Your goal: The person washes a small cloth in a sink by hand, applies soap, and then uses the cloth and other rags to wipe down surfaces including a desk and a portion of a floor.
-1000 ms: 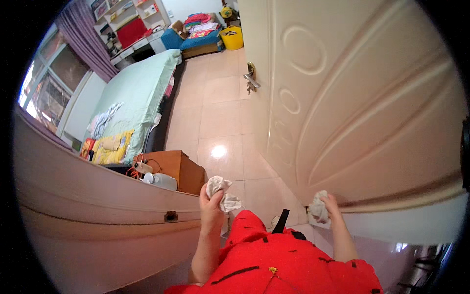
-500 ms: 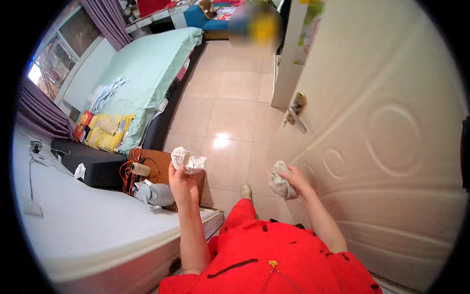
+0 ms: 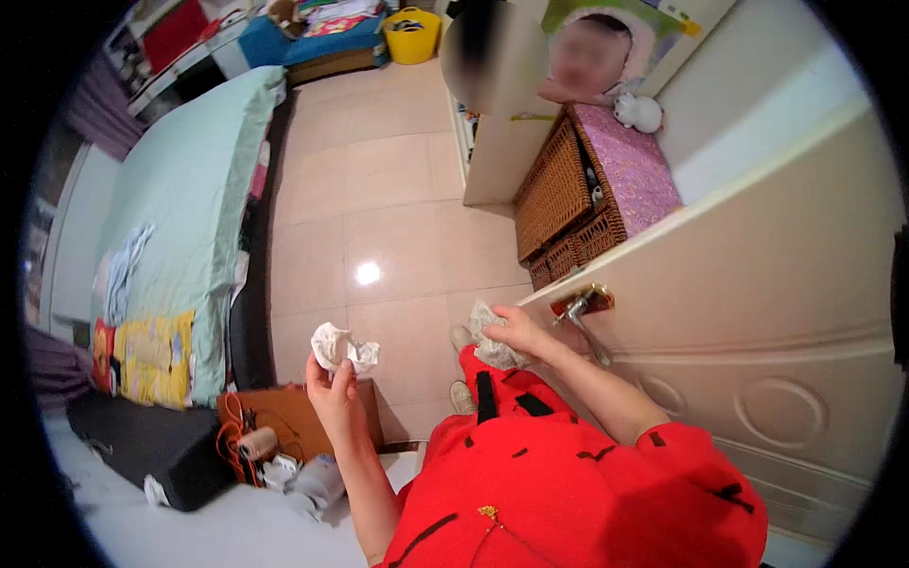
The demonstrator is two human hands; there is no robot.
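My left hand (image 3: 335, 390) is closed on a crumpled white cloth (image 3: 331, 345), pinched between thumb and fingers and held up over the floor near a brown cabinet. The cloth is bunched and folded; its exact kind does not show. My right hand (image 3: 519, 331) grips a crumpled greyish-white cloth (image 3: 490, 352), which hangs in front of my red clothing beside the door's edge. Close by that hand is the metal door handle (image 3: 592, 327), apart from my fingers.
An open cream door (image 3: 757, 284) stands on the right, with a wicker cabinet (image 3: 554, 194) behind it. Along the left runs a bed (image 3: 189, 180) with a pale green sheet. The brown cabinet (image 3: 294, 402) carries orange cords and a grey appliance. A yellow basket (image 3: 412, 36) stands far back.
I have stepped further through the doorway, and the view has turned right. The wicker cabinet and yellow basket now show. Both hands still hold their cloths; the right one is nearer the door handle.
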